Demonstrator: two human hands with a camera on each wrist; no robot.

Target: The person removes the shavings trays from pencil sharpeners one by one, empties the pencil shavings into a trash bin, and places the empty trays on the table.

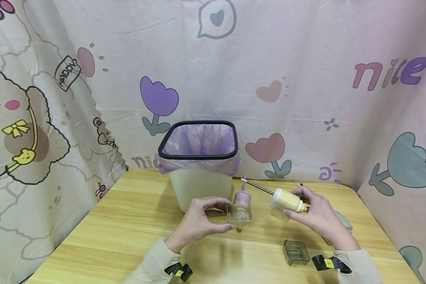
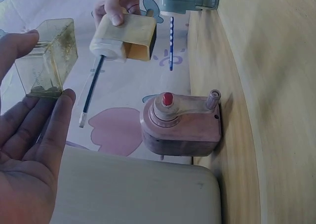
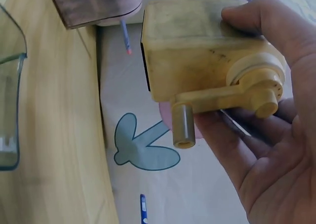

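Note:
In the head view, my left hand [image 1: 200,221] pinches a see-through yellowish shavings drawer [image 1: 243,216] between thumb and fingers. Dusty residue clings to its inside in the left wrist view. My right hand [image 1: 316,213] grips a yellow crank pencil sharpener [image 3: 197,51], tilted above the table. A dark pencil [image 1: 258,186] sticks out of its front, tip end hidden inside. Its underside shows an open hollow in the left wrist view. Behind the drawer stands a pink crank sharpener [image 2: 180,130] with a pencil in it, partly covered in the head view.
A cream bin [image 1: 198,185] with a black rim and purple liner stands at the back of the wooden table [image 1: 103,236]. A grey see-through drawer [image 1: 296,252] lies near the right wrist. Behind that wrist is a blue-green sharpener [image 1: 343,221], also holding a pencil.

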